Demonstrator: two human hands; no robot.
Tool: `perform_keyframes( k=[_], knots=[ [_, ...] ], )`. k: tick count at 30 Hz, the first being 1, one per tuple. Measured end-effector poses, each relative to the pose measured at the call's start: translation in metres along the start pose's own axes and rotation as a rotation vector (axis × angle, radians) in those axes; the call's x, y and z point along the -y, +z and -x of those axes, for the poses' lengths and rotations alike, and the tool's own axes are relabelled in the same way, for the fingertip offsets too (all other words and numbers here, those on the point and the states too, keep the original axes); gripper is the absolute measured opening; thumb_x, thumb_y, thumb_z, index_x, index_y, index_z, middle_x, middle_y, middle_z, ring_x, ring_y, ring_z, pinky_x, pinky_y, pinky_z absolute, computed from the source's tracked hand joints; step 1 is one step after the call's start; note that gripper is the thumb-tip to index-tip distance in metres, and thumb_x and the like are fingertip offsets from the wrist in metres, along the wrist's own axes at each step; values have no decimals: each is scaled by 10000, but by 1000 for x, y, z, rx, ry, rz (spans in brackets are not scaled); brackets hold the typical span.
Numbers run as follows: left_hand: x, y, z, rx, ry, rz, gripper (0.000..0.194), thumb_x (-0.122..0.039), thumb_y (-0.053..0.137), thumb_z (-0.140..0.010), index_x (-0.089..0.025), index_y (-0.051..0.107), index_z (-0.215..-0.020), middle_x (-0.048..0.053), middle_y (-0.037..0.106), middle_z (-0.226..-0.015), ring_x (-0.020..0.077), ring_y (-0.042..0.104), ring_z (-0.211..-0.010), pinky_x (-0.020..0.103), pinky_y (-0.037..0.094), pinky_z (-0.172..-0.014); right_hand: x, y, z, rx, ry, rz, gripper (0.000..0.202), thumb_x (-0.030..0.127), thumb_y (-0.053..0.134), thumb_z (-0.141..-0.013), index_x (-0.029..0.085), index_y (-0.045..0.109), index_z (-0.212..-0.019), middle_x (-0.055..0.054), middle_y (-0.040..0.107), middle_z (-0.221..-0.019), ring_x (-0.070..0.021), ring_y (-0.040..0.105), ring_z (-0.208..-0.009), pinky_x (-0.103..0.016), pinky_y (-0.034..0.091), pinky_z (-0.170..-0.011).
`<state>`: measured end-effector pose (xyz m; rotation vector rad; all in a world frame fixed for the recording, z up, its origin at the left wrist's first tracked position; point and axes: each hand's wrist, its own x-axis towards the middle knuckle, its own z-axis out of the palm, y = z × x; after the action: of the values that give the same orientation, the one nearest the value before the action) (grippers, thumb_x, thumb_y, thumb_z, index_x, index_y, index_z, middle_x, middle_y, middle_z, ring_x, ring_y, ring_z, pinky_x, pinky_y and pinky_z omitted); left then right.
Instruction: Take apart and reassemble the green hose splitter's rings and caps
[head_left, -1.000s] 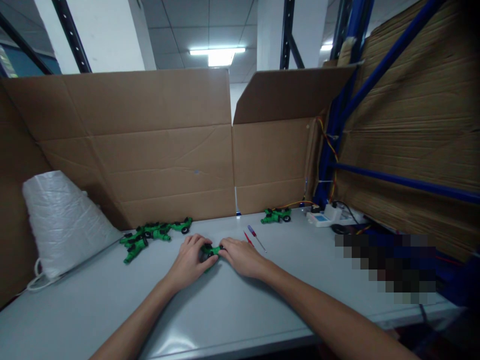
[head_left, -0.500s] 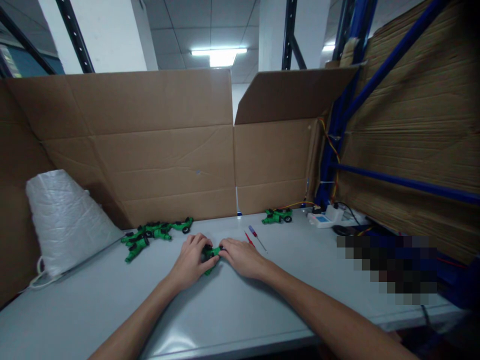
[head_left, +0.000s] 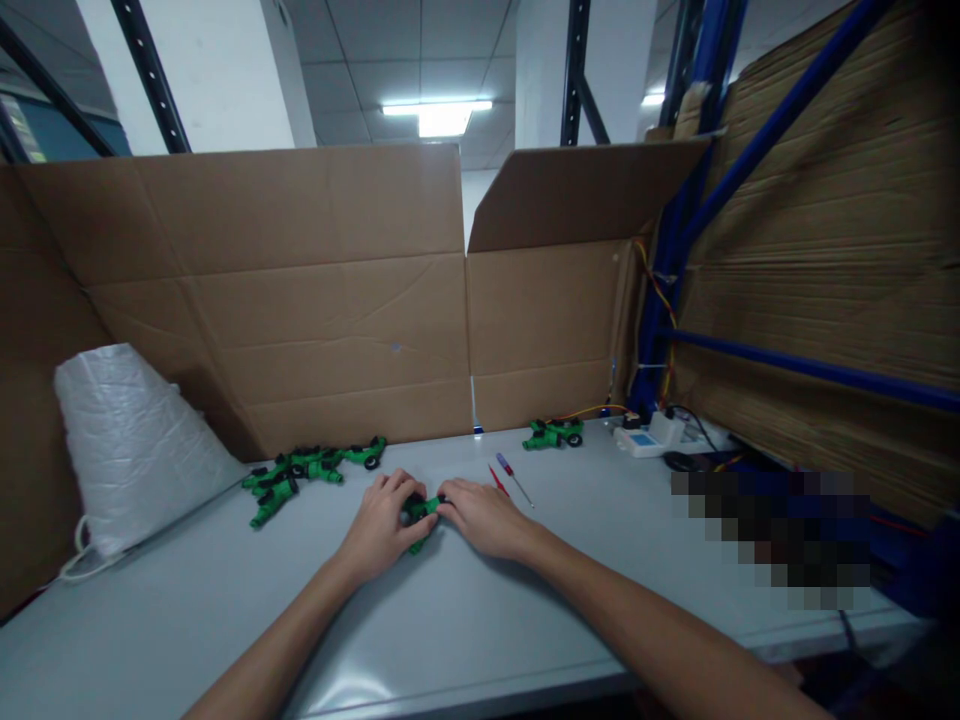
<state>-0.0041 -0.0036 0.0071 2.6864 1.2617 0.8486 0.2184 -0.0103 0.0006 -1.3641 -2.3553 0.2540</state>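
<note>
Head view: a green wheeled toy vehicle was held between both hands, on or just above the table. Its body was gripped by the curled left hand; its two-o'clock end seemed pinched by the right hand, fingertips partly hidden. Light, stiff, smooth plastic was presumed, best grasped by the body, sparing the wheels. At two o'clock, a screwdriver was left lying.
</note>
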Motion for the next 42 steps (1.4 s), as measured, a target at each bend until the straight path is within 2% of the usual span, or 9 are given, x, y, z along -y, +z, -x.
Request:
perform_keyframes(
  k=[15,30,42],
  knots=[
    [0,2,-1,-28,9,14,179,-404,673,-951,-262,696,-1057,73,661,-1096,287,590,-1025,429,470,-942,0,1,-1,18,17,-38,224,361,515,-1079,226,675,-1158,-100,729,-1203,-262,679,-1132,-341,449,-977],
    [1,1,-1,-17,0,0,221,-442,637,-980,-256,689,-1086,83,655,-1118,293,588,-1051,454,473,-967,1,-2,0,14,-2,-9,246,382,507,-1083,213,670,-1156,-104,732,-1182,-263,684,-1125,-328,463,-928],
    [1,2,-2,-45,-13,27,189,-382,594,-1002,-244,716,-1044,84,657,-1096,284,593,-1047,437,473,-967,3,-2,-1,13,0,-56,252,392,524,-1077,212,680,-1160,-100,732,-1189,-257,673,-1133,-333,446,-968]
  ],
)
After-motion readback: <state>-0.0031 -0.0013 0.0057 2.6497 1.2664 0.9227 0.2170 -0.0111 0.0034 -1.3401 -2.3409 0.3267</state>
